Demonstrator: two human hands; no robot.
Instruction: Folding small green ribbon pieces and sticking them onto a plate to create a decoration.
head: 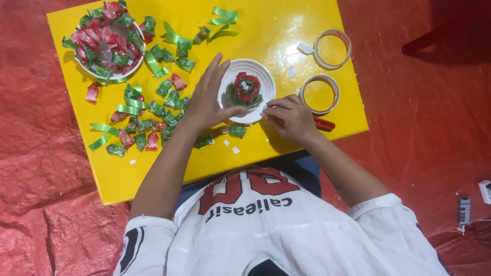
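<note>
Head view: white ribbed plastic lid (263,76), round, sits near the middle of my yellow table (286,20), glossy and hard. On it a small ring of crinkly wrapped candies (244,91), green outside, red on top. My left hand (207,97) lies flat with fingers spread against the lid's left rim. My right hand (290,116) is curled at the lid's lower right edge, fingertips pinched together on something small; can't tell what. One green candy (237,131) lies just below the lid. Right of it, two clear tape rolls (319,94), well inside the table's right edge, and a red-handled tool (324,123) partly hidden behind my right hand. Left of my left arm, a loose scatter of red and green candies (148,122) with curled green ribbon strips (102,134). Far left corner: white bowl (110,76) heaped with the same candies, more ribbon (224,16) along the top edge. Front strip of the table is mostly bare, small white scraps (235,150). Red wrinkled tarp (41,153) all around.
</note>
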